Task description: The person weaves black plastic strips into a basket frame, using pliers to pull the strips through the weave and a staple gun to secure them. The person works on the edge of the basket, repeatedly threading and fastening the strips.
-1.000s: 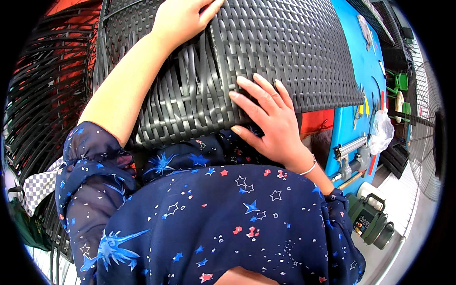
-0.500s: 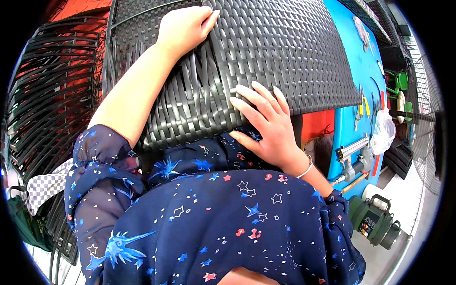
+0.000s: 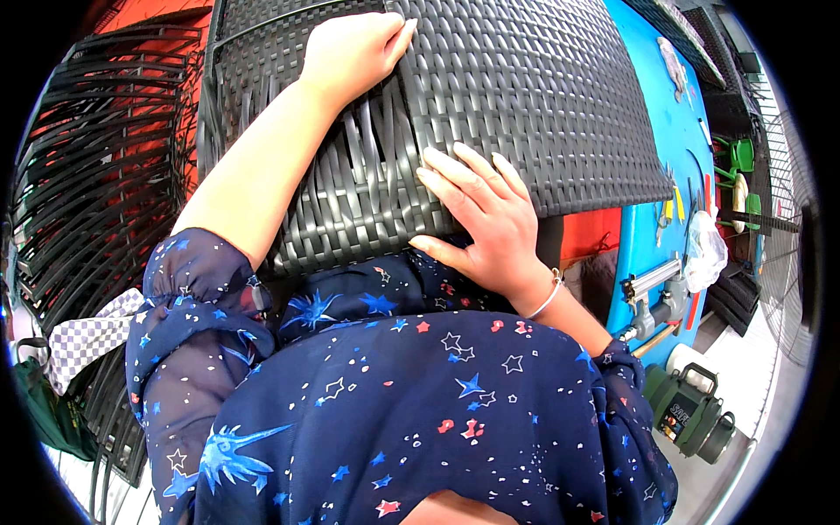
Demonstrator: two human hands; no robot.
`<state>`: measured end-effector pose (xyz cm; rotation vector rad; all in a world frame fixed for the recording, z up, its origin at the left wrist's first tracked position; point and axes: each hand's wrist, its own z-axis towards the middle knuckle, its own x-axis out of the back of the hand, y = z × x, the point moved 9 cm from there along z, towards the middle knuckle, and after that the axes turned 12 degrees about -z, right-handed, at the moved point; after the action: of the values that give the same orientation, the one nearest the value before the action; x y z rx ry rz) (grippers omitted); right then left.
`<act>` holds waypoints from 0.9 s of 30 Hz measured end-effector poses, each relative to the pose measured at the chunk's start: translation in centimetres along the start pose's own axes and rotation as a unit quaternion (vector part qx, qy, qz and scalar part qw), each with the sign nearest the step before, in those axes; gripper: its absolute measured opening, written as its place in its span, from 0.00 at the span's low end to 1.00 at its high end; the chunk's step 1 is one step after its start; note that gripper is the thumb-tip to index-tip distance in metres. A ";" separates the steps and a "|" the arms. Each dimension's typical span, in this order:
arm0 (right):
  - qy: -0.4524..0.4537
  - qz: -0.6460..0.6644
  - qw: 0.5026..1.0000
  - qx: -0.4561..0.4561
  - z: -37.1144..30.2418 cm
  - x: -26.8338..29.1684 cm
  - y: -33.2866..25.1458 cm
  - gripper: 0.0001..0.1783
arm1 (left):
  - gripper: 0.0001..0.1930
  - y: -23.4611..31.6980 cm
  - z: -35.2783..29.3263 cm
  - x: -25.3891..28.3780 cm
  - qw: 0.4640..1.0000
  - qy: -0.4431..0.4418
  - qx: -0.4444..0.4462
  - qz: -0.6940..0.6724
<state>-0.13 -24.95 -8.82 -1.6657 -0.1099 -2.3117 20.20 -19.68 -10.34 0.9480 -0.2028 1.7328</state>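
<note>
A large black woven wicker piece point(image 3: 534, 96) rests over my lap, its flat strands crossing tightly on the right. On its left section, the weave point(image 3: 354, 188) is looser, with gaps between the long strands. My left hand point(image 3: 354, 54) lies near the far edge, closed with the thumb against the curled fingers; what it grips, if anything, is hidden. Nearer to me, my right hand point(image 3: 490, 214) lies open over the near edge of the wicker, its fingers spread on the weave and its thumb toward the left. A thin bracelet point(image 3: 549, 297) circles the right wrist.
Left stands a frame with many black curved strands point(image 3: 96, 166), a checked cloth point(image 3: 87, 341) beside it. On the right, a blue table point(image 3: 652, 232) bears yellow-handled pliers point(image 3: 674, 206), a metal tool point(image 3: 652, 284) and a plastic bag point(image 3: 704, 254). Below it sits a green cylindrical device point(image 3: 691, 411).
My right hand has slid slightly left and up along the wicker edge. My left hand keeps its closed shape at the same part of the weave. The whole view has shifted a little.
</note>
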 end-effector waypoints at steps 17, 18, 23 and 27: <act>0.028 0.075 0.996 -0.038 -0.6 0.7 1.3 0.25 | 0.18 -0.1 0.0 -0.4 1.000 0.005 0.000 -0.015; 0.025 0.077 0.996 -0.038 -0.7 0.7 1.4 0.25 | 0.18 -0.1 -0.1 -0.5 1.000 0.002 0.001 -0.015; 0.016 0.079 0.996 -0.033 -0.5 0.8 1.3 0.25 | 0.19 -0.1 0.0 -0.4 1.000 0.007 -0.004 0.000; 0.059 0.105 0.992 -0.045 -1.0 0.5 2.1 0.22 | 0.18 -0.3 -0.2 -0.9 1.000 -0.013 0.014 -0.019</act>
<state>-0.57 -27.28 -8.89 -1.4972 0.1871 -2.2769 20.47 -20.06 -11.16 0.9898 -0.1763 1.6941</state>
